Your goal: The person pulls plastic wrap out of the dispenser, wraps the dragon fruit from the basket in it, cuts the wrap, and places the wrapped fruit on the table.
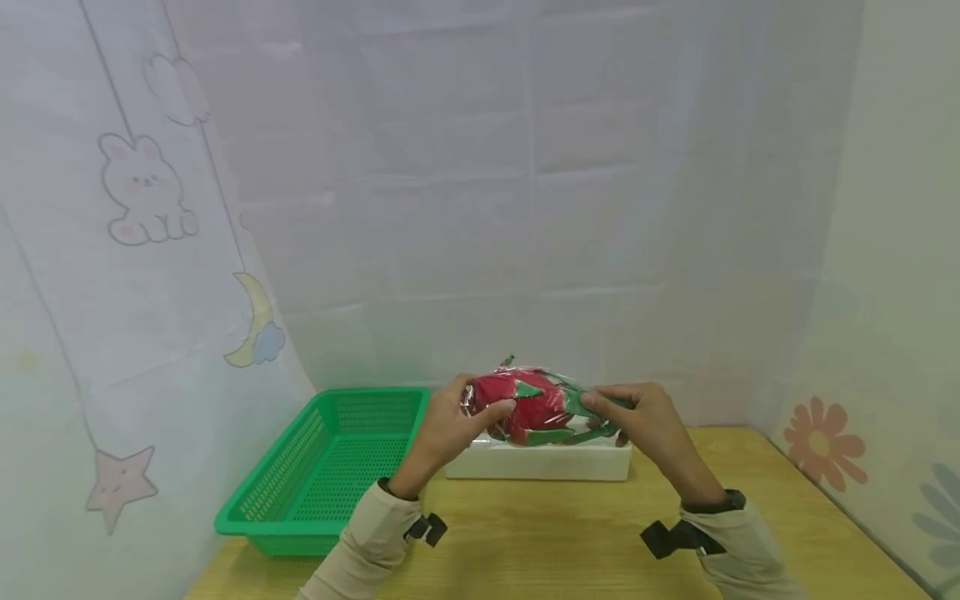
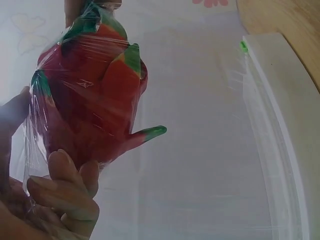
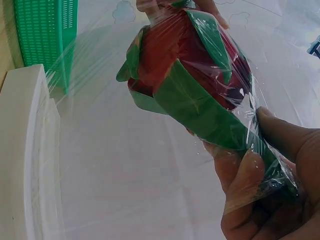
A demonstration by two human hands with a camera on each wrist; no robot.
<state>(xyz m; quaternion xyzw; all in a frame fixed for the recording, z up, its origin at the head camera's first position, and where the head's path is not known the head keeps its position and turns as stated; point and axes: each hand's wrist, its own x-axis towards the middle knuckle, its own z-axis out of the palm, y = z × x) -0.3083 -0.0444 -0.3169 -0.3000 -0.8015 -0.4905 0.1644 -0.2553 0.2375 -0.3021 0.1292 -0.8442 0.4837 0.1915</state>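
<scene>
Both hands hold a red dragon fruit [image 1: 528, 410] with green scales, wrapped in clear cling film. My left hand [image 1: 453, 425] grips one end, its thumb over the near side and the film bunched at its fingers in the left wrist view. At the other end, my right hand [image 1: 651, 421] pinches the green tip [image 3: 272, 162] through the gathered film. The fruit is held up over a long white cling film box [image 1: 536, 463]. In the right wrist view, a sheer sheet of film [image 3: 90, 125] spreads between box and fruit.
A green plastic basket [image 1: 322, 529] with perforated sides stands left of the box on the wooden table [image 1: 510, 542]. A small green slider [image 2: 244, 47] sits at one end of the box's edge. Behind hangs a pale curtain [image 1: 525, 208].
</scene>
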